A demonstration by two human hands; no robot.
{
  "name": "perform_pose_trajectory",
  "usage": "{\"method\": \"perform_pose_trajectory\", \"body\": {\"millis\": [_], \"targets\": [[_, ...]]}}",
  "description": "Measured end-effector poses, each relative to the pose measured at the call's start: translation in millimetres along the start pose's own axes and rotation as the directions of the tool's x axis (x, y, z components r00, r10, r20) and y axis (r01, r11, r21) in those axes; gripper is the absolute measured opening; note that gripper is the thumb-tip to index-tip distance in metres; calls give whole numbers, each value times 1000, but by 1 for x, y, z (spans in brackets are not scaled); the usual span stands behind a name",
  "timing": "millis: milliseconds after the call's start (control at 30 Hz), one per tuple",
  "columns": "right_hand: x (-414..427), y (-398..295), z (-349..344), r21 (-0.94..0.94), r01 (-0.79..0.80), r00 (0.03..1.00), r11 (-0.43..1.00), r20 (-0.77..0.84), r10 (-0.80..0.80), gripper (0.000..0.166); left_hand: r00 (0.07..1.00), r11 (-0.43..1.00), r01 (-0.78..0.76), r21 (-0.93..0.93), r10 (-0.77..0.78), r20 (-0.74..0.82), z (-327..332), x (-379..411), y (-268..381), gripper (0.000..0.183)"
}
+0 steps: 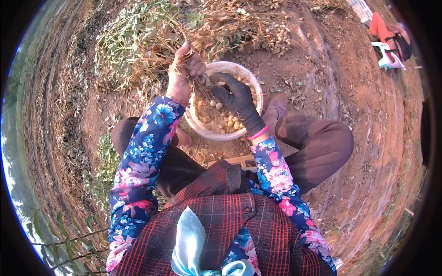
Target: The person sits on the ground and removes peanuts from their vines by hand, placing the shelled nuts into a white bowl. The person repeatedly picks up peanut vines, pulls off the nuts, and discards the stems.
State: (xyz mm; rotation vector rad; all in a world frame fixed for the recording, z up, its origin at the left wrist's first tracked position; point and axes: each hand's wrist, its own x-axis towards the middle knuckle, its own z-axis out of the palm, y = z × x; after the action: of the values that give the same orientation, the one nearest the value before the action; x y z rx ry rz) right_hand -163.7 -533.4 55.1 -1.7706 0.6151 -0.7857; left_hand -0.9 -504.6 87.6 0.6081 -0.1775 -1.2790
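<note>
My bare left hand [184,70] is closed around the stems of an uprooted peanut plant [152,51], whose leafy part spreads up and left. The root end hangs over the rim of a round white bucket [259,93]. At those roots is my right hand [238,100], in a dark glove, its thumb and fingers curved about them; whether they pinch a pod is hard to make out. Peanut pods [233,122] lie in the bucket below the glove. The bucket stands on the soil between my feet.
More pulled peanut plants [228,20] lie beyond the bucket, with a cluster of pods [279,39] at their right. A white plastic stool [386,57] and a person's red-clothed leg [380,27] are at the far right. My shoe [276,105] is close to the bucket.
</note>
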Motion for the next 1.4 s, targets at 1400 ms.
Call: {"method": "perform_pose_trajectory", "body": {"millis": [1400], "targets": [[-9,-4,1,-343,176,984,923,55,-167,31,941,974,-181,136,212,-263,10,-4,3,25]]}}
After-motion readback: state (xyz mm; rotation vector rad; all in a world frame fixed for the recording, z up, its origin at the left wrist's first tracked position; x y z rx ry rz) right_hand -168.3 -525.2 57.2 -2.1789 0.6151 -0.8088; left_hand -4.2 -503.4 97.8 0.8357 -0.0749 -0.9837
